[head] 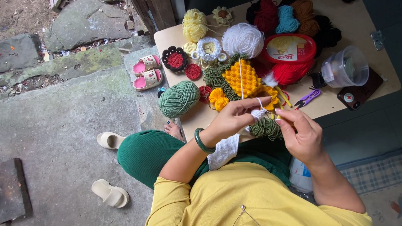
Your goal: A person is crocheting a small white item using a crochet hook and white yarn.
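I see the table's (368, 21) far edge and middle crowded with yarn balls (243, 38), a red-lidded tub (291, 47), a clear plastic container (345, 67) and crochet pieces (243, 77). Bare tabletop lies along the near edge, between the scissors (307, 98) and the dark phone (360, 93).

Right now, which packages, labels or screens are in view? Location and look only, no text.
Oval tub: table centre-right, red rim, yellow and white printed lid.
Phone: table's right edge, face down, dark case with a round red and white sticker.
Clear plastic container: beside the phone, lying on its side, unlabelled.
White container: below the table by the right arm, blue label patch, mostly hidden.
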